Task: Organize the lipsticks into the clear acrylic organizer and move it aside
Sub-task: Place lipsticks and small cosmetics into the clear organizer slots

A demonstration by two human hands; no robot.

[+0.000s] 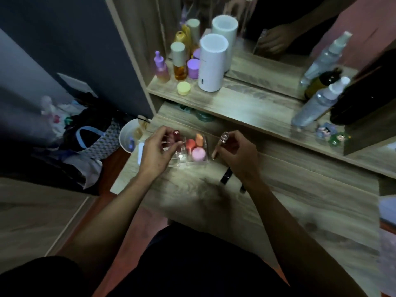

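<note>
Fingers of the left hand point(155, 150) pinch a dark red lipstick point(174, 137) over the clear acrylic organizer point(188, 154) near the vanity's left edge; the right hand point(237, 154) pinches a clear-capped lipstick point(220, 144).

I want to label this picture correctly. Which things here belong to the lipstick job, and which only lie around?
Job: clear acrylic organizer; dark red lipstick in left hand; clear-capped lipstick in right hand; dark tubes on table.

Lying about: white cylinder; spray bottle; yellow jar.

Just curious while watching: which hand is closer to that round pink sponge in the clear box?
Right, narrowly. The right hand holds a tube just right of the pink sponge; the left hand sits across the organizer, holding a red lipstick.
</note>
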